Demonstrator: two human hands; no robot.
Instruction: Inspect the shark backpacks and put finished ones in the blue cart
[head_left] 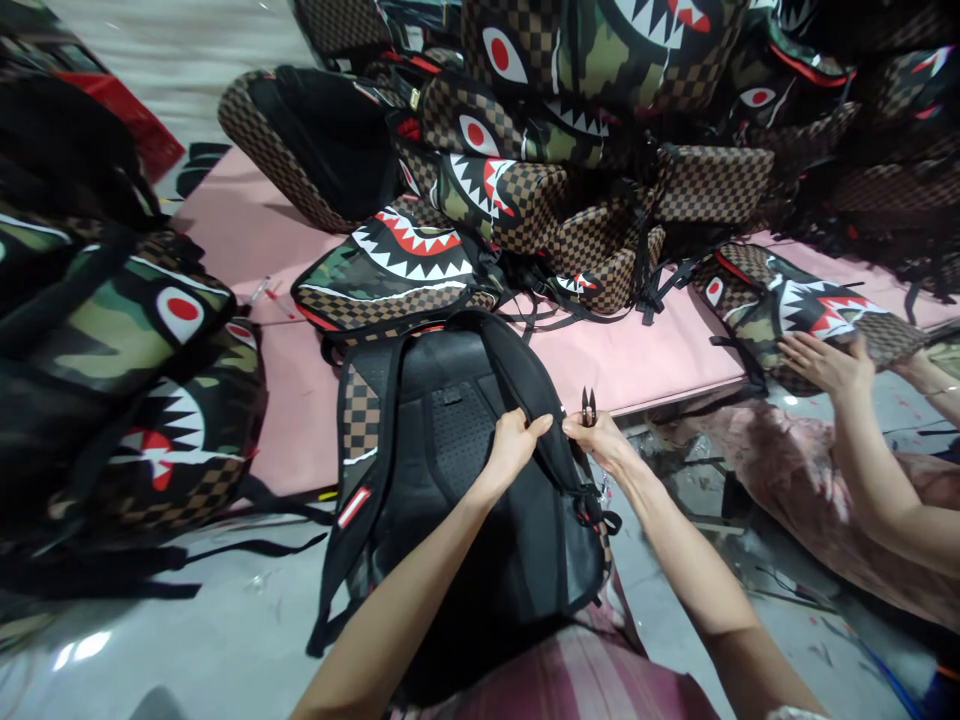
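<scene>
In the head view, a black backpack (461,440) stands propped up in front of the person, with its back side and straps facing them. Its low end is by the pink checked cloth (585,680) over the person's lap, and its top is at the edge of the pink table (637,355).

The left hand (514,445) has a narrow grip. Its thumb and finger pinch the wide strap (517,365) of the backpack. The right hand (600,440) is just beside it, at the outer edge of the same strap. Its grip is closed around small dark snips (589,405), with the two points sticking up and a little gap between them. Its thumb and finger are pinched together too, but I cannot tell if they hold a bit of the strap.

The other strap has a red and white tag (354,508). Behind the backpack, a bag with a big toothy mouth (405,260) lies on the table. Behind that is a big heap of bags (540,130) with eyes, teeth and brown checks. More bags (172,370) are piled on the left.

On the right, another person's hand (832,370) lies flat on one more toothy bag (795,300). The floor (247,630) is gray and shiny.
</scene>
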